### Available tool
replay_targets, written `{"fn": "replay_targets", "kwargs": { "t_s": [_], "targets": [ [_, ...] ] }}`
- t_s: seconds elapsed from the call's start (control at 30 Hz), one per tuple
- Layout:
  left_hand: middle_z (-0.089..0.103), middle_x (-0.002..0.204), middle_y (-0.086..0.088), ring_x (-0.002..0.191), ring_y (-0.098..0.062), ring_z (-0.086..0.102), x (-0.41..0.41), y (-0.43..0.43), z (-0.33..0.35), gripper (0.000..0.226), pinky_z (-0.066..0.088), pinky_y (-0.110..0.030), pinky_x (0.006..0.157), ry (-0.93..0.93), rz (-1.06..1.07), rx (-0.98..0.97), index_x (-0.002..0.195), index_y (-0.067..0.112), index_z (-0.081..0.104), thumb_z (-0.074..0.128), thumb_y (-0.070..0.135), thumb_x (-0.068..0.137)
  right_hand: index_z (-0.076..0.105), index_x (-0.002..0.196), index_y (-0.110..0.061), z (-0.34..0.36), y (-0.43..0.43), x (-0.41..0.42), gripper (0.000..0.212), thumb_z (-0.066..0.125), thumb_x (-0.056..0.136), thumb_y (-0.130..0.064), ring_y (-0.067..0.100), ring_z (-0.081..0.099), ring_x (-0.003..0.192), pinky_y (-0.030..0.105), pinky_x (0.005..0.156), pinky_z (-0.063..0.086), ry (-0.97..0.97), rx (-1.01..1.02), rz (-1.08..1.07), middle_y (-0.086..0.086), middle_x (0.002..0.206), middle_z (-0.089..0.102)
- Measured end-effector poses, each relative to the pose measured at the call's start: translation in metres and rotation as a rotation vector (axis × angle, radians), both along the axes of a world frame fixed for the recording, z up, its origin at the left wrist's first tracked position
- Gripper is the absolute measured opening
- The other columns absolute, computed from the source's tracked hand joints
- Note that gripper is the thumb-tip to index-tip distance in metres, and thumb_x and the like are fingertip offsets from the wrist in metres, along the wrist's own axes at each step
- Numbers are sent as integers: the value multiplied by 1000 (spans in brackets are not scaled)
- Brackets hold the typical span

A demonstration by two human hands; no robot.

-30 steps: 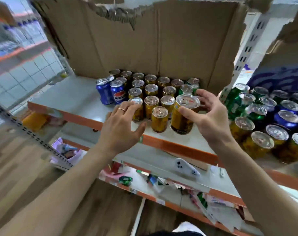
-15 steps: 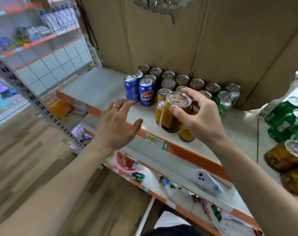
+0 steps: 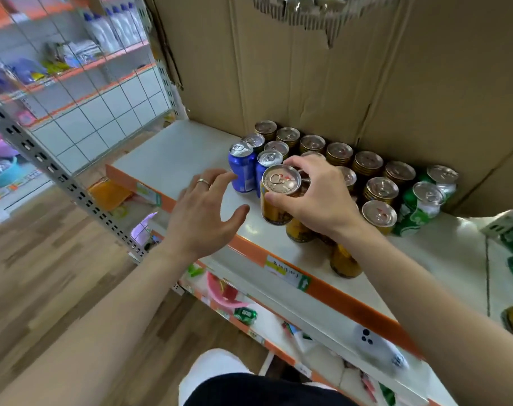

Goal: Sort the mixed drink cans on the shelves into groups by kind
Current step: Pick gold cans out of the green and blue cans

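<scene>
Right hand (image 3: 319,197) grips the rigid, smooth yellow metal drink can (image 3: 278,200) round its upper rim, likely heavy if full; left hand (image 3: 204,213) spread, empty.

Bare forearms (image 3: 102,303); 1 ring (image 3: 203,182) on left grip (image 3: 204,218); dark trousers (image 3: 264,391).

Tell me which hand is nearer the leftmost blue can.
Left. The left hand has fingertips right beside the leftmost blue can; the right hand grips a gold can on its other side.
</scene>
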State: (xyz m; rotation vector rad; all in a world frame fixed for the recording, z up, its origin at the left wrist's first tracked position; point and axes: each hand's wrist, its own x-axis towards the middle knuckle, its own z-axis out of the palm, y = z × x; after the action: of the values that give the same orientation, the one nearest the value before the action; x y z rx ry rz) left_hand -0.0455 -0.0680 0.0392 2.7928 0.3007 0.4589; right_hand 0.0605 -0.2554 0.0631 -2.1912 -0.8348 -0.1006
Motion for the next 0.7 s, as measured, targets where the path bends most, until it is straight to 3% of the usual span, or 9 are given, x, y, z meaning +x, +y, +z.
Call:
{"fn": "replay_targets", "kwargs": {
  "t_s": [0.13, 0.27, 0.37, 0.5, 0.6, 0.7],
  "targets": [
    [48, 142, -1, 128, -24, 45, 17, 18, -8, 61, 42, -42, 99, 5, -62, 3, 140, 19, 50, 60, 50, 89, 63, 120, -15, -7, 20, 8, 65, 82, 70, -50, 7, 52, 98, 1, 78, 33, -29, -32, -14, -1, 111, 61],
    [45, 146, -1, 132, -22, 43, 38, 44, -15, 64, 41, -41, 104, 41, -156, 8, 142, 21, 46, 62, 51, 88, 63, 117, -17, -6, 38, 15, 60, 82, 69, -50, 5, 51, 97, 0, 79, 33, -23, -20, -86, -1, 110, 61],
    [46, 146, 0, 130, -22, 45, 50, 66, -18, 66, 42, -41, 103, 58, -230, -9, 141, 21, 47, 60, 54, 86, 62, 120, -18, -10, 55, 11, 64, 83, 69, -50, 6, 52, 100, 8, 83, 39, 13, -51, -145, -3, 112, 60],
    [44, 148, 1, 132, -22, 43, 65, 89, -25, 68, 40, -40, 106, 86, -341, 1, 144, 21, 46, 66, 50, 86, 62, 121, -17, -24, 73, 4, 69, 81, 67, -55, 13, 54, 103, 31, 91, 47, 58, -158, -208, -1, 113, 61],
    [41, 150, 1, 134, -23, 41, 70, 100, -35, 68, 37, -40, 108, 113, -430, -11, 145, 21, 44, 67, 47, 87, 64, 116, -20, -40, 82, -3, 69, 71, 66, -68, 14, 48, 106, 40, 95, 40, -33, -312, -297, -5, 111, 63],
    [41, 150, 0, 136, -23, 41, 74, 107, -44, 67, 38, -39, 107, 135, -512, -15, 145, 20, 43, 69, 42, 87, 66, 114, -20, -50, 89, -13, 60, 76, 69, -59, 12, 34, 116, 44, 106, 21, -80, -304, -413, -8, 105, 53]
  ]
}}
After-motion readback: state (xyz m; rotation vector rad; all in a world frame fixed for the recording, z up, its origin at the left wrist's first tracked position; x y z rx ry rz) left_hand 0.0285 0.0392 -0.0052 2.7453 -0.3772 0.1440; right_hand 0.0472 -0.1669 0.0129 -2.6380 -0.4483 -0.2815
